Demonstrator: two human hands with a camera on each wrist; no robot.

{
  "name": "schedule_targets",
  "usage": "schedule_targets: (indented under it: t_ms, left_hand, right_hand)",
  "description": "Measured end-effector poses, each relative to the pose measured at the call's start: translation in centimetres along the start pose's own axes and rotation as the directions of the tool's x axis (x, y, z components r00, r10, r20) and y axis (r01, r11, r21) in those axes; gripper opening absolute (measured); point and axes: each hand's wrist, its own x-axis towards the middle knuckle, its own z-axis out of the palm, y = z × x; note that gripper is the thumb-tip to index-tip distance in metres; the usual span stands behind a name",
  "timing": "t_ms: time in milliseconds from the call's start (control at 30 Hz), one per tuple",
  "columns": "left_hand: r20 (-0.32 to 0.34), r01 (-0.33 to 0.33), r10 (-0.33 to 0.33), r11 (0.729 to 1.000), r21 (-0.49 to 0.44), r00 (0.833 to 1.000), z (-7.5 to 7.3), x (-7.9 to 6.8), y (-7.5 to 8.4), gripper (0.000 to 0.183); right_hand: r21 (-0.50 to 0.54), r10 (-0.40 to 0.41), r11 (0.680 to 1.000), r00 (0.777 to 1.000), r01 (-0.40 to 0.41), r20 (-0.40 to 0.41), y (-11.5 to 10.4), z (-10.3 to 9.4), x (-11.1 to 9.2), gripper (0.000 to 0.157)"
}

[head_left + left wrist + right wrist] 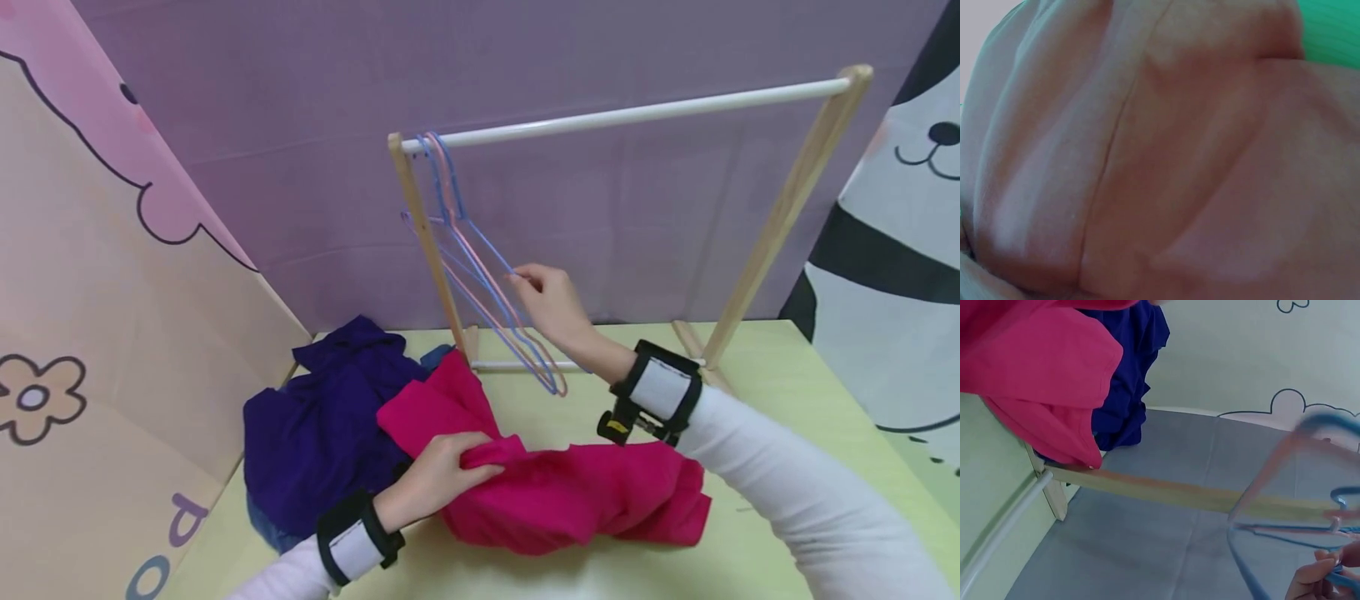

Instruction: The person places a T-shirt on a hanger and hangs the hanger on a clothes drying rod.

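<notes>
My left hand (442, 477) grips a bright pink-red garment (570, 492) lying bunched up; its kind cannot be told. Cloth (1166, 156) fills nearly all of the left wrist view. With thumb and fingers, my right hand (552, 307) pinches the sloping arm of a blue hanger (491, 247). That hanger hangs with a pink hanger (480, 265) and at least one other blue one at the left end of the rack's white rail (637, 115). In the right wrist view, the right hand (1317, 578) shows at the lower right corner, holding the blue hanger.
Left of the pink-red garment lies a heap of dark blue cloth (322, 433), with denim-like blue fabric (262, 521) beneath it. The rack's wooden posts (787, 217) stand on a pale yellow-green table (810, 433). A purple-grey backdrop (600, 217) and printed side panels surround it.
</notes>
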Motion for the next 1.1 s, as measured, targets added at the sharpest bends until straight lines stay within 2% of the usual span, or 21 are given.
schedule_targets:
  t_ms: [233,367,567,767,933,1100]
  left_hand:
    - [0.015,0.040,-0.040,0.999,-0.013,0.999,-0.1,0.1,-0.2,0.023]
    - [0.002,0.018,-0.018,0.999,-0.029,1.000,-0.2,0.1,-0.2,0.026]
    - [-0.041,-0.031,0.029,0.998,-0.051,0.999,-0.6,0.1,-0.3,0.022]
    - [-0.096,-0.084,0.080,0.995,-0.046,0.992,-0.9,0.3,-0.4,0.017]
    - [-0.137,-0.088,0.084,0.996,-0.026,0.987,-1.2,0.2,-0.4,0.018]
    - [-0.172,-0.097,0.098,0.995,0.015,0.980,-1.4,0.2,-0.6,0.017]
  right_hand:
    - [0.016,-0.057,0.998,0.996,0.059,-0.071,0.0,-1.5,0.1,0.023]
    - [-0.011,-0.086,0.996,0.990,0.086,-0.110,0.3,-2.7,0.1,0.023]
    - [-0.056,-0.074,0.996,0.988,0.067,-0.139,0.9,-5.3,-0.3,0.028]
    - [-0.092,-0.060,0.995,0.985,0.046,-0.159,1.5,-8.5,-1.7,0.032]
    - [-0.130,-0.077,0.990,0.977,0.052,-0.197,2.7,-10.6,-3.0,0.030]
    - [-0.138,-0.064,0.990,0.985,0.042,-0.161,4.2,-12.5,-4.8,0.027]
